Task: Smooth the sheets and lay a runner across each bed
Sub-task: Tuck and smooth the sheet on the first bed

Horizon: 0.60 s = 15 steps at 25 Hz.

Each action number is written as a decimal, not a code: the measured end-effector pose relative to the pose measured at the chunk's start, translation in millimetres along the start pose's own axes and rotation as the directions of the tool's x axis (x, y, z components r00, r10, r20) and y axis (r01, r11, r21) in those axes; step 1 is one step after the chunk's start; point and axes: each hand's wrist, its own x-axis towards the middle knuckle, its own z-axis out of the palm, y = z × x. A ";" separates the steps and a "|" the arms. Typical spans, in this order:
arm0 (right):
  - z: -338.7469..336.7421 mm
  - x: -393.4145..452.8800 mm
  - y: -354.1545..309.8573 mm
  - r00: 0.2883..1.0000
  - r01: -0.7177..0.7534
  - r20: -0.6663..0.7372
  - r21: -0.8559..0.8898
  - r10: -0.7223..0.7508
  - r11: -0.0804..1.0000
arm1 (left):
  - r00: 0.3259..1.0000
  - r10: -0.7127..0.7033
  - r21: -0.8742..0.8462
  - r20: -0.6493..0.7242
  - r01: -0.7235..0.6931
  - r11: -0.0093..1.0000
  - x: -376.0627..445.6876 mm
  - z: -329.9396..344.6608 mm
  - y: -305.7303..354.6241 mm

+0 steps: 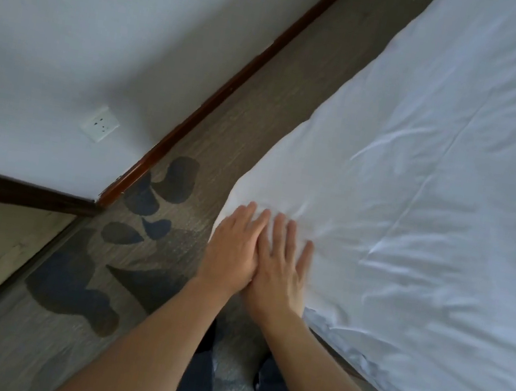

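Note:
A bed with a white sheet (435, 188) fills the right side of the view, its surface creased with several wrinkles. Both hands lie flat on the sheet at the bed's near corner, side by side and touching. My left hand (234, 252) rests at the corner's edge with straight fingers. My right hand (283, 266) presses the sheet just to its right, fingers spread and slightly blurred. No runner is in view.
A grey carpet with dark blue leaf shapes (164, 188) runs between the bed and a white wall (73, 33). A dark wooden skirting board (233, 84) lines the wall, which has a white socket (100, 123). My legs stand below at the bed's corner.

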 end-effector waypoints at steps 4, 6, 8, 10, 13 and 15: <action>-0.1 0.0 4.4 0.995 0.076 0.060 0.077 -0.081 0.994 | 0.998 -0.058 -0.050 -0.028 0.056 0.997 -7.4 8.1 -10.6; -18.4 -3.4 19.1 0.996 0.079 0.035 0.165 -0.086 0.983 | 0.994 -0.011 -0.021 -0.112 0.008 1.000 7.7 -3.8 10.0; -38.1 -10.5 42.2 1.000 0.018 0.004 0.183 -0.019 0.983 | 0.992 0.039 0.008 -0.124 -0.038 0.999 25.3 -14.2 43.8; -66.0 -24.7 89.3 0.991 -0.116 -0.041 0.186 0.126 0.976 | 0.992 0.111 0.000 -0.063 -0.111 0.994 44.3 -24.7 104.8; -107.5 -46.2 182.3 0.936 -0.299 -0.115 0.236 0.332 0.925 | 0.971 0.236 -0.034 0.049 -0.234 0.972 67.6 -21.4 202.9; -128.2 -67.3 258.3 0.877 -0.404 -0.146 0.294 0.458 0.866 | 0.942 0.322 -0.047 0.093 -0.319 0.947 83.6 -6.9 271.9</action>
